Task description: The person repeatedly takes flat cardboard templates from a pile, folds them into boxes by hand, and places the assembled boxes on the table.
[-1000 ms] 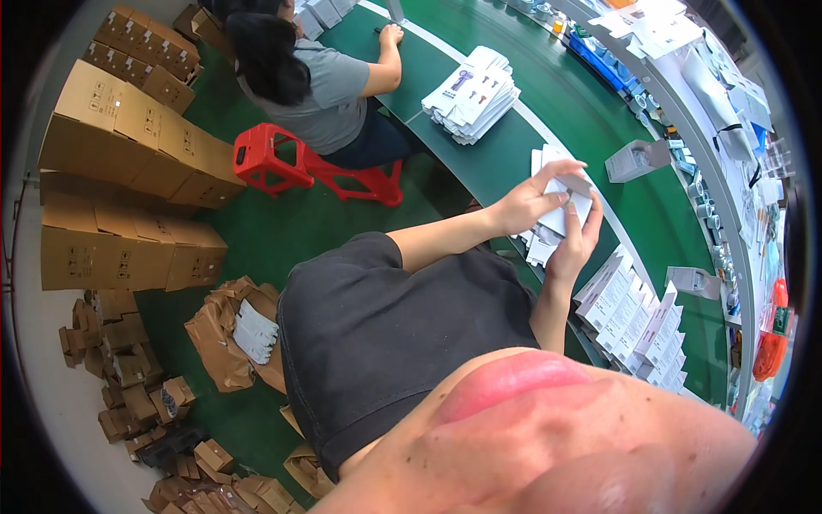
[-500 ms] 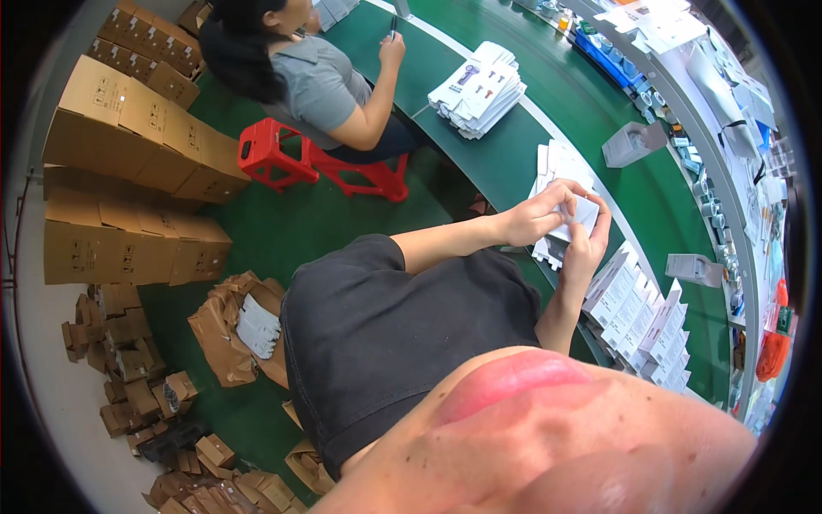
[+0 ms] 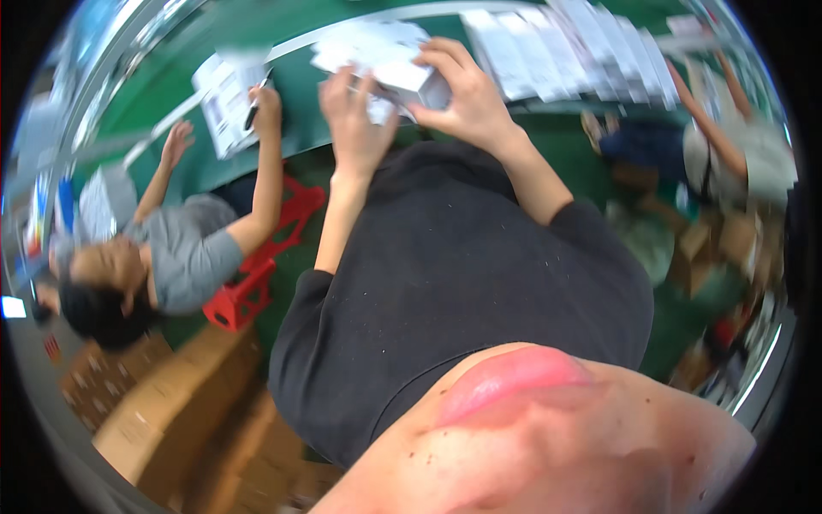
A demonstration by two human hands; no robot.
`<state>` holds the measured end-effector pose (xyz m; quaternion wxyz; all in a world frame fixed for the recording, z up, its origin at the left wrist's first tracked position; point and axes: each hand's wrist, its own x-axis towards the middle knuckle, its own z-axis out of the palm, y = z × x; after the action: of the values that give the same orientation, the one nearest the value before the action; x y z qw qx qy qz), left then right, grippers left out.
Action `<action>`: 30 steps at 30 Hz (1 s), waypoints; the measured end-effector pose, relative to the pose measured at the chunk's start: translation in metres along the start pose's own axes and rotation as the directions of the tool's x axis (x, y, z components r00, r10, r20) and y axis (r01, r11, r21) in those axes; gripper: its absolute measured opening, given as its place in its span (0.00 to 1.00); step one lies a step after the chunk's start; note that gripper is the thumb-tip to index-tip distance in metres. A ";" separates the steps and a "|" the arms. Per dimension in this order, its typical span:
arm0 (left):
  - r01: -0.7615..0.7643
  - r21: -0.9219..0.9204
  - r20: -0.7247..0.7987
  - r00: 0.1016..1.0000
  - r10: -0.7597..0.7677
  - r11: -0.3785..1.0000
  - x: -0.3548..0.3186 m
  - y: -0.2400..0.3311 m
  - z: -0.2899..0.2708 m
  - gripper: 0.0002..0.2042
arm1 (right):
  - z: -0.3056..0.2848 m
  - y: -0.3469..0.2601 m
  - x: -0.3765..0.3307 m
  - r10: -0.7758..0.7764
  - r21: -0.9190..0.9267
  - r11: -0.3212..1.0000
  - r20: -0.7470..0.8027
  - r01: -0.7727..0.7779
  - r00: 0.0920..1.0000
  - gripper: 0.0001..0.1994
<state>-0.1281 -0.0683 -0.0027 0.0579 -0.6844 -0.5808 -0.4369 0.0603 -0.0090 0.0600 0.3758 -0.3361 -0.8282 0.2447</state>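
Observation:
A small white box [image 3: 408, 75] is gripped at its right end by my right hand [image 3: 469, 96], fingers over the top and thumb below. Beside the box's left end is my left hand [image 3: 358, 124], its fingers raised and spread and its thumb apart from them. Whether its fingertips touch the box is blurred. Just beyond the box, a pile of flat white cartons [image 3: 364, 41] lies on the green table [image 3: 295, 86]. To the right, several white boxes [image 3: 548, 56] stand in a leaning row.
At the left, a co-worker in a grey shirt [image 3: 184, 257] holds a black pen [image 3: 253, 113] over printed white sheets [image 3: 224, 103]. A red stool [image 3: 242, 295] and large brown cartons [image 3: 171, 403] are at lower left. Another person [image 3: 728, 158] is at far right.
My view has swung round, so the table now runs across the top. The right hand keeps the white box; the left hand's fingers have spread. The co-worker now leans over the sheets.

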 end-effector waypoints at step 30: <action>0.085 0.118 0.352 0.928 -0.122 0.989 -0.038 -0.014 0.135 0.16 | 0.037 0.173 -0.077 0.212 -0.003 0.976 -0.186 -0.217 0.959 0.14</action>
<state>-0.0658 -0.0128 -0.1165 -0.0374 -0.7171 -0.6382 -0.2775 0.1337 0.0416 -0.1109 0.4183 -0.4496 -0.7512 0.2420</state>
